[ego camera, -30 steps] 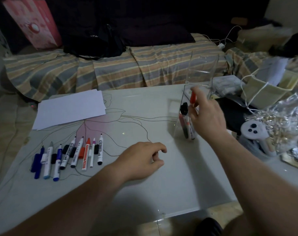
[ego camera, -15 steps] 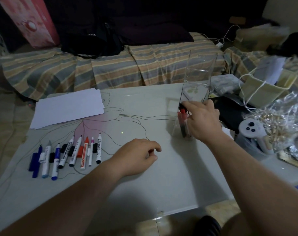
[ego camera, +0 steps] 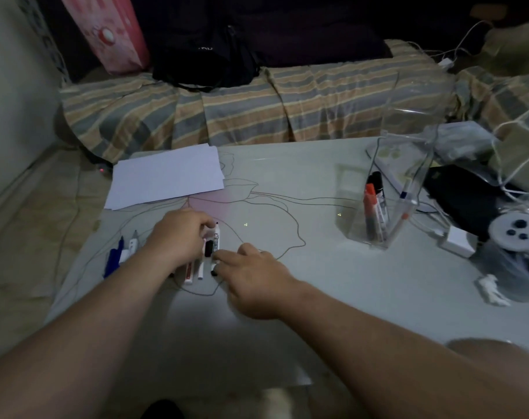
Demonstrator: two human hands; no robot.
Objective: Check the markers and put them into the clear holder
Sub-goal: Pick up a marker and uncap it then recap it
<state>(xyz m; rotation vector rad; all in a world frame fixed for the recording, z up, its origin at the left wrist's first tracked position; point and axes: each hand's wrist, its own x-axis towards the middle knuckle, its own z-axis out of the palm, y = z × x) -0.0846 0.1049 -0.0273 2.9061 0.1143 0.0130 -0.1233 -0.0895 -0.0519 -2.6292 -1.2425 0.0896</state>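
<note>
A row of markers [ego camera: 196, 258] lies on the pale table [ego camera: 287, 297], well to the left of the clear holder [ego camera: 390, 195]; the count of the row cannot be made out because the left hand [ego camera: 178, 237] covers its middle; at its left end two blue markers [ego camera: 113, 258] and a white one [ego camera: 132, 244] show, at its right end a black-tipped white marker [ego camera: 217, 241], a loose black cap [ego camera: 209, 248] and two more white barrels; the left hand rests curled over the row, fingers bent together near the black-tipped marker's tip; the right hand [ego camera: 254, 279] reaches the same marker's lower end, fingertips [ego camera: 219, 261] touching it, though a pinch cannot be told; the holder stands upright holding three markers: one red-capped [ego camera: 369, 201], one black-capped [ego camera: 377, 182], one thin and leaning [ego camera: 403, 207]; white paper sheets [ego camera: 166, 176] lie beyond the row.
</note>
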